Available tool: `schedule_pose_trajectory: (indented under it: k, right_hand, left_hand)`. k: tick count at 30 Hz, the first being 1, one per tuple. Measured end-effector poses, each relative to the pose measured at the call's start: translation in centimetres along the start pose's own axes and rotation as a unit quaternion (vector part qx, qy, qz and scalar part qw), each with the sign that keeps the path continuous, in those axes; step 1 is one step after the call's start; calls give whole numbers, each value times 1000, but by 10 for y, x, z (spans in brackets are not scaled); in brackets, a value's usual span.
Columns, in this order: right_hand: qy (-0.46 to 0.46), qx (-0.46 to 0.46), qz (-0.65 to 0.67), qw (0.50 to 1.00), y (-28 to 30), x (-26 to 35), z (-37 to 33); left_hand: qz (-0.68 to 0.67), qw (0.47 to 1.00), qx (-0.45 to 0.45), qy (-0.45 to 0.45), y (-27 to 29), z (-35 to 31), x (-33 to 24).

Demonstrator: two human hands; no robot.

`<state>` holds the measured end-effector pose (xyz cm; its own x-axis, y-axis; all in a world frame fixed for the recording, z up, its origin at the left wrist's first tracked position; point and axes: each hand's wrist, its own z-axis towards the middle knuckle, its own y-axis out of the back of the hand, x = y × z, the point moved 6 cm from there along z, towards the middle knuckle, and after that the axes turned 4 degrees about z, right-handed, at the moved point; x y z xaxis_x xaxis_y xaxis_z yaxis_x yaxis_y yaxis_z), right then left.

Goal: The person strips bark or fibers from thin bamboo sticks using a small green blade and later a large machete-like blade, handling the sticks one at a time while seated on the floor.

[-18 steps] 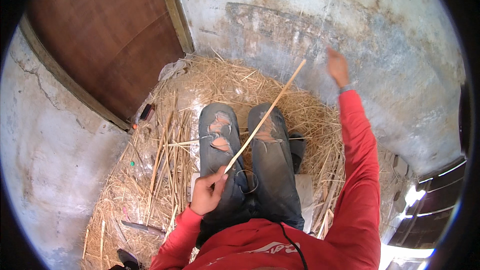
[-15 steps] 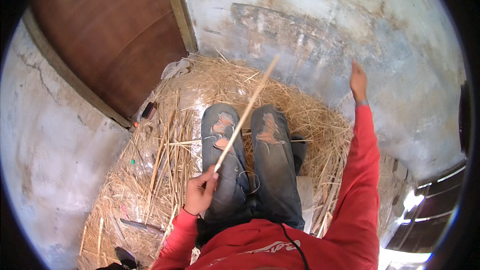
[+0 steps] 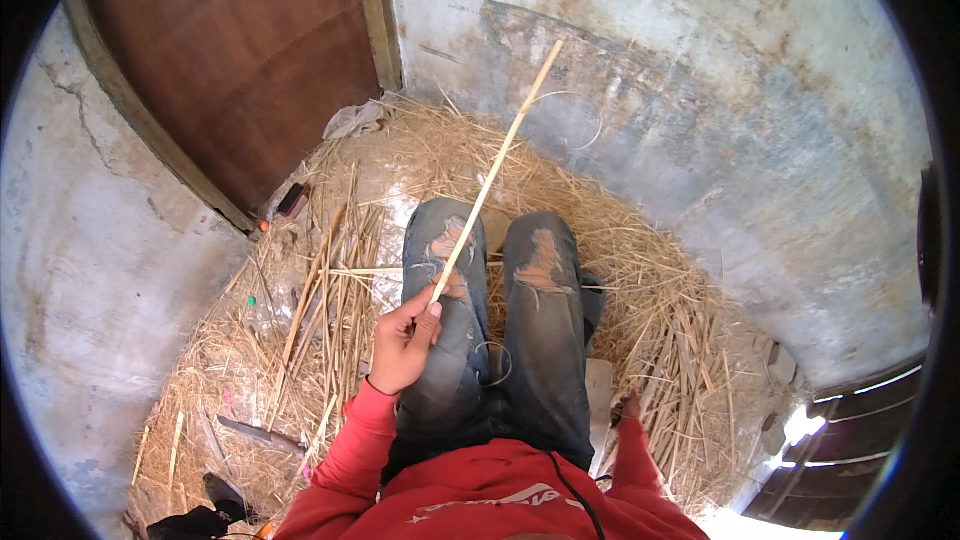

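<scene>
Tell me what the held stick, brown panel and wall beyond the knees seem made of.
Stick in the left hand: probably bamboo or wood, unpainted, by its pale yellow colour and slim shape.
Brown panel: likely wood or plywood, perhaps stained, by its flat face and faint streaks.
Wall: apparently painted plaster or cement, worn matt, by its blotches and scraped patches.

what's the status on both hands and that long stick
Left hand pinching stick near its lower end. Right hand low at right side, grip unclear. Knife lying in straw at left, apart from both hands.
</scene>
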<state>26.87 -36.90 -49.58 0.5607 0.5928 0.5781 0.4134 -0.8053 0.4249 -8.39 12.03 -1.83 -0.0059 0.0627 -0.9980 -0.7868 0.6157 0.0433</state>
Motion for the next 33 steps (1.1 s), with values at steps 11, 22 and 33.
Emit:
schedule_pose_trajectory:
  k: [11,22,33]
  right_hand:
    - [499,-44,95,860,-45,338,-279]
    - [708,102,-339,611,-181,486,-491]
    - [720,-58,-372,583,-150,670,-366]
  left_hand:
    - [67,996,64,16,-35,6,6]
    - [97,994,-11,-53,-24,29,-7]
    - [104,994,32,-10,-24,62,5]
